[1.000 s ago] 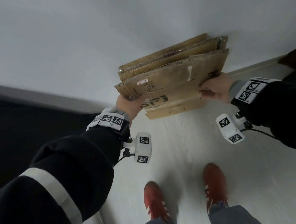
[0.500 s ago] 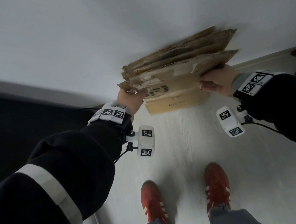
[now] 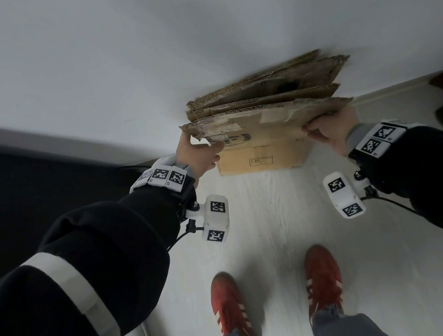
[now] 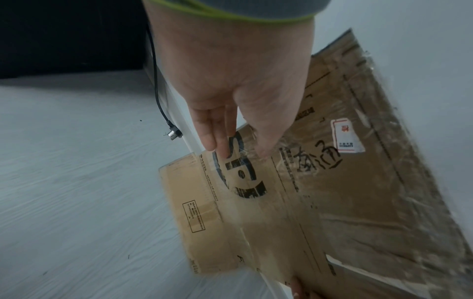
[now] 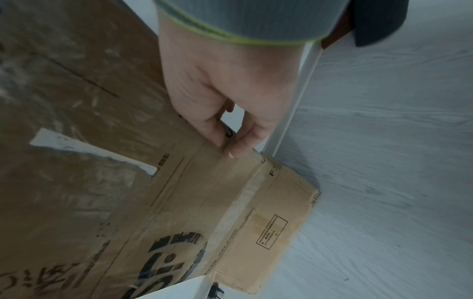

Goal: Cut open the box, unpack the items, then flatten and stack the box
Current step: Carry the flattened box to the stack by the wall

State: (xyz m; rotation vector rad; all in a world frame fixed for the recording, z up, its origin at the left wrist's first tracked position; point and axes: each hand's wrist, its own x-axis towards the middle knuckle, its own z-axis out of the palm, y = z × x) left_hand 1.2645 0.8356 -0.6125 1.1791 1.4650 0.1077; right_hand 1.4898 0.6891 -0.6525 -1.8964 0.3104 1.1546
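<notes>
Both hands, left and right, grip flattened box; only left-wrist view shows plug.

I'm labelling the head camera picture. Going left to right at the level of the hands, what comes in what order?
Dark panel → left hand → flattened cardboard box held between both hands → right hand → marker-tagged wrist band.
</notes>
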